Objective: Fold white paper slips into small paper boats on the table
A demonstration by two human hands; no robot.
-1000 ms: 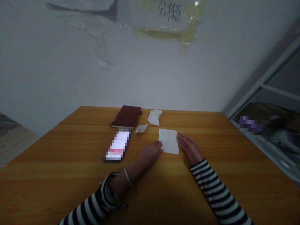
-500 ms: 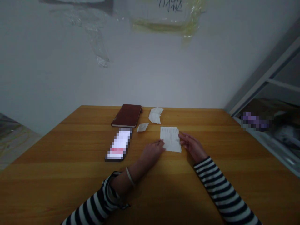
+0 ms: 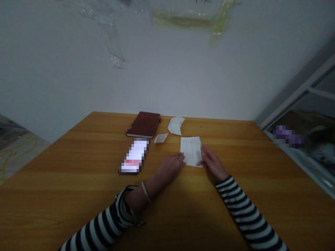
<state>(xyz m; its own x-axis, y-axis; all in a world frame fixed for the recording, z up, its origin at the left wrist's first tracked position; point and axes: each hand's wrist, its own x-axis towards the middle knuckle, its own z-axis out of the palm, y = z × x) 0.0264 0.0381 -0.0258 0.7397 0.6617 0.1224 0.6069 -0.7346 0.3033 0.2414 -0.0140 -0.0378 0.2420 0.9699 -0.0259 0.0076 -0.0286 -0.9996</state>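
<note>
A small white sheet of paper (image 3: pixel 191 150) with printed lines lies on the wooden table in front of me. At its lower left edge, my left hand (image 3: pixel 171 166) has its fingers closed on the paper. My right hand (image 3: pixel 213 163) grips the right edge, thumb over the lower right corner and the fingers along the side. Part of that edge is hidden by the fingers. Beyond the sheet are a creased piece of paper (image 3: pixel 176 125) and a smaller folded scrap (image 3: pixel 160 138).
Left of the papers lies a brown notebook (image 3: pixel 144 124), with a phone (image 3: pixel 134 155) in front of it, its lit screen blurred. A wall (image 3: pixel 167 80) stands behind the table (image 3: pixel 86 157). A shelf frame (image 3: pixel 293 94) with blurred items is at the right.
My right thumb has come onto the paper's lower right corner, and the fingers have closed around the right edge. My left hand keeps its place on the paper. The view has shifted slightly.
</note>
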